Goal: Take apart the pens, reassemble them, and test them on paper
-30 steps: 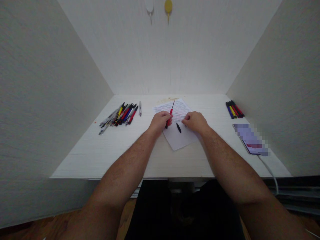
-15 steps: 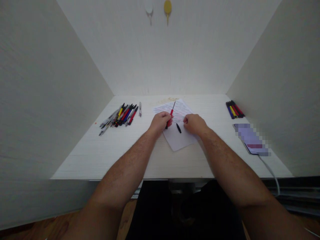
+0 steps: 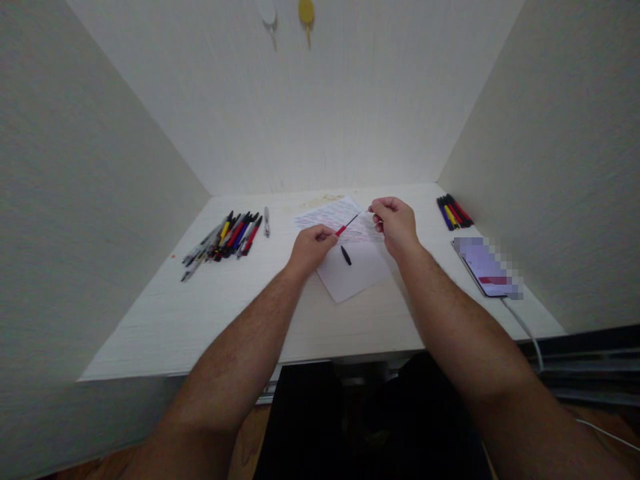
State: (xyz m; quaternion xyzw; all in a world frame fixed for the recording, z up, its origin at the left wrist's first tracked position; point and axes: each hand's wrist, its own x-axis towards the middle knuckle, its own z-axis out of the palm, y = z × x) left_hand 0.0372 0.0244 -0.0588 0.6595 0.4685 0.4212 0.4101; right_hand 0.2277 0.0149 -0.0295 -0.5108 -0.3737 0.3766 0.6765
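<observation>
My left hand is closed around a red pen barrel whose thin dark refill sticks out bare, slanting up to the right. Close to the refill's tip, my right hand pinches something tiny and thin that I cannot make out. Below the hands, a black pen tip piece lies loose on a sheet of paper. The upper part of the paper is covered with coloured scribbles.
On the left lies a heap of pens in several colours, with a clear pen beside it. At the right are a row of coloured pens and a phone with a white cable. Walls enclose the desk.
My right hand has risen from beside the black tip piece to the refill's tip. In my left hand the red barrel has tilted over to the right. The whole view has shifted slightly.
</observation>
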